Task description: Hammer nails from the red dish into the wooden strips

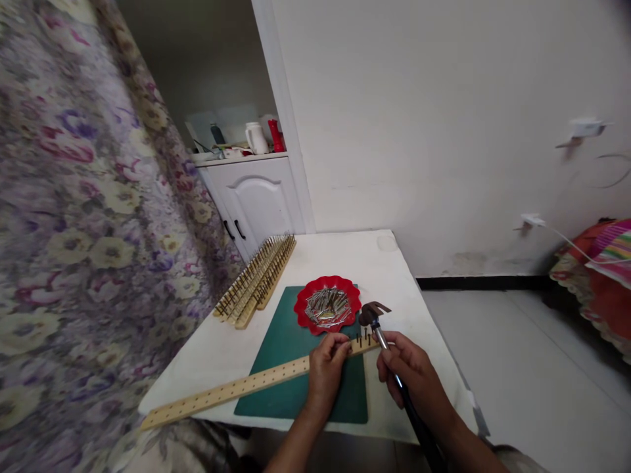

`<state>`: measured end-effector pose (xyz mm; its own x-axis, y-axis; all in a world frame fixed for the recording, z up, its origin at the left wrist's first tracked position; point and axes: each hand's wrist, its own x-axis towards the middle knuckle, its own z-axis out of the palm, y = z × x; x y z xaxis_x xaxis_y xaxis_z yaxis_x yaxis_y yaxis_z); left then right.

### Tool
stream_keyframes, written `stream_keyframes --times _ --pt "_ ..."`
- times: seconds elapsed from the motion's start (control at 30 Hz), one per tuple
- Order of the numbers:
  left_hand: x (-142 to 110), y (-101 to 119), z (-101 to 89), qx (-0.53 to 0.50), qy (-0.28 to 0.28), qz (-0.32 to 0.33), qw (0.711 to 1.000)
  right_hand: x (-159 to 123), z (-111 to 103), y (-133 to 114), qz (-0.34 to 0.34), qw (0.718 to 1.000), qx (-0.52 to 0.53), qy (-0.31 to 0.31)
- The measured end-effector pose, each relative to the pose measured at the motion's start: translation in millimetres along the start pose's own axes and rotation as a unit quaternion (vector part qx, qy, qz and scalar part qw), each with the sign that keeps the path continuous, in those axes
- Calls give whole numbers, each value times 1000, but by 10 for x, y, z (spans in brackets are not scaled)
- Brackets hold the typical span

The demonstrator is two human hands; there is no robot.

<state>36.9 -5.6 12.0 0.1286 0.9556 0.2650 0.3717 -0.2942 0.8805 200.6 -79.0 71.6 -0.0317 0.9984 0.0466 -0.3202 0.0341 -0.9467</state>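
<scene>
I'm seeing the right hand (411,368) gripping the claw hammer (409,404), the left hand (326,364) pinching something, maybe a nail, at the wooden strip (246,385) crossing the green mat (276,341). I'd be tapping softly, straight down. Behind, a red dish (302,309) is holding nails (329,306).

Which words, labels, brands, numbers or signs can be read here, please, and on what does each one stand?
There are none that can be read.
Hammer, board, mat, dish: no lettering shows.
Jug, dark bottle, upper wall plug: too small or blurred to tell.
</scene>
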Motion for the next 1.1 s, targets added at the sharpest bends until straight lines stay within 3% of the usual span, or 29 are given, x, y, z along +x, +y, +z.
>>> stream_keyframes --times 0.33,0.8,1.1 --pt "-14 58 -8 73 -12 25 997 -36 2 12 21 999 -7 -33" --pt "-7 -2 17 67 -2 8 998 -11 70 122 78 994 -47 -66" --pt "-12 -16 18 66 -4 11 998 -32 98 106 66 994 -64 -64"
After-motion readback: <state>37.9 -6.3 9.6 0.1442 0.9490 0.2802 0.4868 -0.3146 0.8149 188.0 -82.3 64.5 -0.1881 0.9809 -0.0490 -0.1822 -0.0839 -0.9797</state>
